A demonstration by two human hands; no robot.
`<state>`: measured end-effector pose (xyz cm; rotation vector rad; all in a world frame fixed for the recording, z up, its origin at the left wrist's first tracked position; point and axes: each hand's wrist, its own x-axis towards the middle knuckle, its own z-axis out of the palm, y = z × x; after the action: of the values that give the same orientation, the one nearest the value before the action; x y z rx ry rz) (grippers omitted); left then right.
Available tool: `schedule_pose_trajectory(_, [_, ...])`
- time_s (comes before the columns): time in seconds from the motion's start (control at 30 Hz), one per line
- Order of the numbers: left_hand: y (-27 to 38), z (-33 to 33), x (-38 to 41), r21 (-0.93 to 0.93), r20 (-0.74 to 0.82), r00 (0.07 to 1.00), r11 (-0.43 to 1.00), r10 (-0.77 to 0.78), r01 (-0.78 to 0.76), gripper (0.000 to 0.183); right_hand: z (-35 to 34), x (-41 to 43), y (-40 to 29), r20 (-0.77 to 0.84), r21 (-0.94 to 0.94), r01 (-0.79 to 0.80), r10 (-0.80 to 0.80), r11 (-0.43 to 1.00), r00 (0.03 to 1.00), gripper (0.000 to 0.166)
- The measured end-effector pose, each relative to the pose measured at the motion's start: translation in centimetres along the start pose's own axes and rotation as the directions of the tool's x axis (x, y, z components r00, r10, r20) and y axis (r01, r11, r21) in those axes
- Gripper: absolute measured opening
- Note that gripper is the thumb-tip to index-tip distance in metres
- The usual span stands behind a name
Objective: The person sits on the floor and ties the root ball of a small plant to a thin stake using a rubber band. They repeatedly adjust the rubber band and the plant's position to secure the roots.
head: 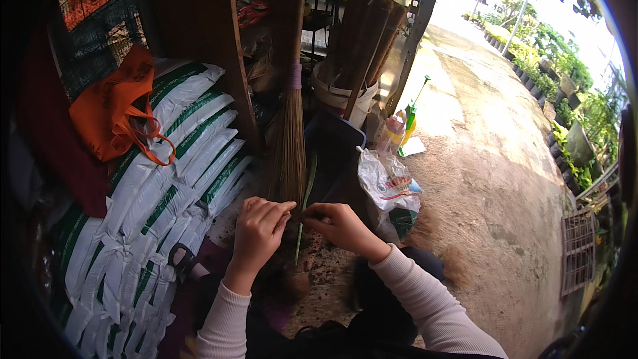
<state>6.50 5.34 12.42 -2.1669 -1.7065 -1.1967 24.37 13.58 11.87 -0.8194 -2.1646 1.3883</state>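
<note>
A long, narrow green leaf or stem (309, 179) runs upright between my hands and down below them. My left hand (260, 227) is raised at its left side, thumb and fingertips drawn together. Close on the right, my right hand (339, 224) has its fingers bent inward near the same green piece. Whether either hand pinches it, or some small thing, cannot be told. Behind the hands stands a stick broom (290, 144) with a purple binding, bristles down. A dark dustpan-like thing (339, 144) with a bluish rim is beside it, in shade.
Stacked white-and-green sacks (164, 199) fill the left, with an orange bag (117, 114) on top. A white bucket (366, 97) holds brooms. A crumpled white plastic bag (381, 174) and a green-and-yellow sprayer (411, 117) are on the right. Soil bits litter the concrete floor (483, 239).
</note>
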Motion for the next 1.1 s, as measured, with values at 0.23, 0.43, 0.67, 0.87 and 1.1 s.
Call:
schedule_pose_trajectory(0.23, [0.9, 0.0, -0.9, -0.023, 0.069, 0.998, 1.0, -0.01, 0.011, 0.022, -1.5, -1.7, 0.9, 0.016, -0.079, 0.02, -0.019, 0.997, 1.0, 0.025])
schedule_pose_trajectory(0.43, [1.5, 1.2, -1.6, -0.015, 0.123, 0.991, 0.999, 0.052, -0.051, 0.02, -2.4, -2.8, 2.8, -0.025, -0.596, 0.093, -0.135, 0.798, 0.991, 0.022])
schedule_pose_trajectory(0.67, [2.2, 2.0, -2.0, 0.01, 0.149, 0.983, 0.994, 0.107, -0.109, 0.019, -1.6, -2.5, 3.8, -0.041, -0.356, 0.027, -0.045, 0.934, 0.998, 0.038])
schedule_pose_trajectory(0.87, [2.4, 1.6, -2.3, 0.032, 0.11, 0.987, 0.992, 0.121, -0.125, 0.022, 0.5, -2.5, 2.8, 0.101, 0.085, 0.047, -0.055, 0.995, 0.993, 0.061])
schedule_pose_trajectory(1.1, [2.2, 0.5, -2.9, 0.06, 0.101, 0.991, 0.994, 0.085, -0.091, 0.021, 1.9, -2.5, 2.7, 0.191, 0.077, -0.003, -0.012, 0.997, 0.981, 0.039])
